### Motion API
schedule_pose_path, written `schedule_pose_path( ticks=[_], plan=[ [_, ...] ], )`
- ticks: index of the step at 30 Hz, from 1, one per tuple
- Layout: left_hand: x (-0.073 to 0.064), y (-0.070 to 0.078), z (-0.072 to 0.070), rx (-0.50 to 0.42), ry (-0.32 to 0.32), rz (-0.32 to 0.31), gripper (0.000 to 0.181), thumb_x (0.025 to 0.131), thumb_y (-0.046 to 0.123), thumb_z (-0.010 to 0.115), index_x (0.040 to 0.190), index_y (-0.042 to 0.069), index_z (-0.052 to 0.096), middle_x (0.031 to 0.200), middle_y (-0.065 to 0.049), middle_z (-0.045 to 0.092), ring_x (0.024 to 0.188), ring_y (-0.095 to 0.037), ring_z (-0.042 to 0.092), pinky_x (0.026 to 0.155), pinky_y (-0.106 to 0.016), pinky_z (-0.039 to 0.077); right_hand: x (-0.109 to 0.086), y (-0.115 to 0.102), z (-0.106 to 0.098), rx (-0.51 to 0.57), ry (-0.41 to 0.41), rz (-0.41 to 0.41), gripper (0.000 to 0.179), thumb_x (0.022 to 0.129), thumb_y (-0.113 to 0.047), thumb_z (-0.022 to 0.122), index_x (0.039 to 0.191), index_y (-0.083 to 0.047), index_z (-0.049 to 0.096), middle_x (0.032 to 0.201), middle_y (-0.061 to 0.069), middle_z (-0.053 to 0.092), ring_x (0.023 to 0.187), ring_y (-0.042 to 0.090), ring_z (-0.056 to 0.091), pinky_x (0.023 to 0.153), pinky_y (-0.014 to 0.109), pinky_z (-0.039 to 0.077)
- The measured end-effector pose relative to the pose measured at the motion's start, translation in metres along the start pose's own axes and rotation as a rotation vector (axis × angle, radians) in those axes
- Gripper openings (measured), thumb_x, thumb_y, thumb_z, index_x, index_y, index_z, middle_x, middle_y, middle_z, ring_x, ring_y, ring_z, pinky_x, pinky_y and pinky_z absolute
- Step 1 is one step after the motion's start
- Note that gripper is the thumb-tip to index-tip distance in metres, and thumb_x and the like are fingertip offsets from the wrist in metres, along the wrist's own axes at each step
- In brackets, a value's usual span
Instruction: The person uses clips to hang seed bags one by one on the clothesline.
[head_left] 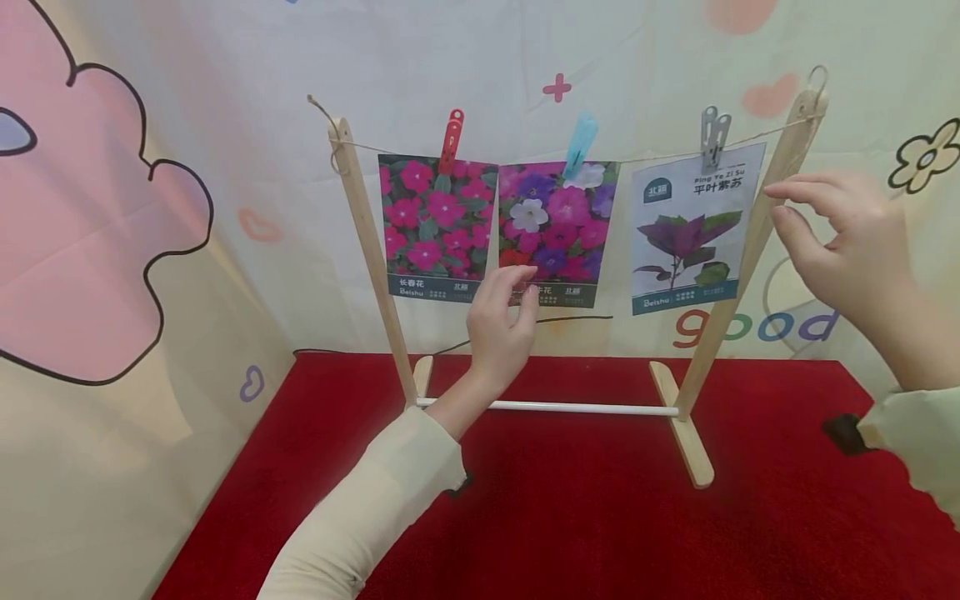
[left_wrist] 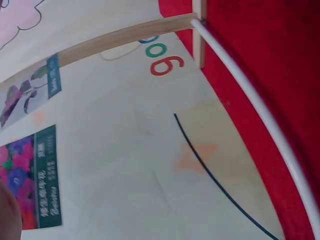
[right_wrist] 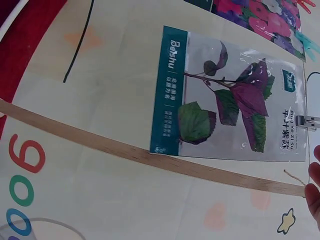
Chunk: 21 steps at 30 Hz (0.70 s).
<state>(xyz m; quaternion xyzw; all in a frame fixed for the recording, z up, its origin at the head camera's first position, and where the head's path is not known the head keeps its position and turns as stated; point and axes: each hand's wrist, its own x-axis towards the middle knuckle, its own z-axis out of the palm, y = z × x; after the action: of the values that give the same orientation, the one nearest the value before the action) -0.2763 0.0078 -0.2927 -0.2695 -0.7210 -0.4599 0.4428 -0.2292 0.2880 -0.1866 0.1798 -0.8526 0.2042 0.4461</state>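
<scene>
Three seed packets hang from a string in the head view. A red clothespin clips the pink-flowered packet; a light blue clothespin clips the mixed-flower packet. At the right, a grey clothespin holds the purple-leaved packet, also seen whole in the right wrist view. My left hand, fingers loosely bent, is in front of the mixed-flower packet's lower left corner; whether it touches cannot be told. Beside the right post, my right hand has thumb and fingers apart, with nothing between them.
Two wooden posts, the left post and the right post, carry the string. A white rod joins them low down. The stand's feet rest on a red cloth, before a printed curtain.
</scene>
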Motion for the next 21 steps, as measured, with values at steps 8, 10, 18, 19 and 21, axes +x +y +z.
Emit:
schedule_pose_path(
  ticks=[8,10,18,19,21],
  plan=[
    [-0.023,-0.023,-0.019,0.053,0.029,-0.026,0.02,0.085,0.007,0.049,0.102,0.003,0.059,0.103,-0.01,0.056,0.097,-0.018,0.053,0.074,-0.032,0.047,-0.03,0.009,0.01,0.036,0.082,-0.028,0.023,0.085,-0.009,0.053,0.101,0.005,0.063,0.099,0.025,0.061,0.097,0.02,0.054,0.084,0.0,0.025],
    [-0.028,-0.03,-0.026,0.066,0.031,-0.05,0.02,0.085,0.006,0.049,0.101,0.002,0.06,0.103,-0.011,0.057,0.099,-0.019,0.052,0.076,-0.032,0.047,-0.038,0.015,0.014,0.045,0.118,-0.024,0.022,0.085,-0.01,0.053,0.098,0.006,0.064,0.096,0.024,0.061,0.095,0.001,0.052,0.084,0.0,0.027],
    [-0.05,-0.056,-0.054,0.178,0.024,-0.178,0.022,0.086,0.01,0.052,0.106,0.006,0.058,0.109,-0.007,0.057,0.105,-0.018,0.051,0.082,-0.033,0.048,-0.066,0.041,0.028,0.015,0.222,0.007,0.026,0.085,-0.014,0.05,0.09,0.008,0.064,0.088,0.025,0.062,0.078,0.022,0.051,0.079,-0.002,0.027],
    [-0.053,-0.059,-0.057,0.189,0.037,-0.183,0.022,0.085,0.01,0.052,0.106,0.006,0.058,0.109,-0.008,0.057,0.105,-0.019,0.051,0.082,-0.034,0.048,-0.069,0.045,0.029,0.007,0.228,0.009,0.027,0.085,-0.014,0.049,0.089,0.008,0.064,0.088,0.025,0.062,0.076,0.029,0.049,0.079,-0.003,0.026],
    [-0.059,-0.066,-0.061,0.189,0.082,-0.187,0.021,0.084,0.006,0.052,0.104,0.004,0.058,0.106,-0.01,0.058,0.102,-0.021,0.052,0.083,-0.036,0.046,-0.075,0.052,0.033,0.0,0.24,0.021,0.028,0.085,-0.015,0.048,0.088,0.008,0.064,0.087,0.026,0.062,0.074,0.033,0.048,0.078,-0.003,0.025]
  ],
)
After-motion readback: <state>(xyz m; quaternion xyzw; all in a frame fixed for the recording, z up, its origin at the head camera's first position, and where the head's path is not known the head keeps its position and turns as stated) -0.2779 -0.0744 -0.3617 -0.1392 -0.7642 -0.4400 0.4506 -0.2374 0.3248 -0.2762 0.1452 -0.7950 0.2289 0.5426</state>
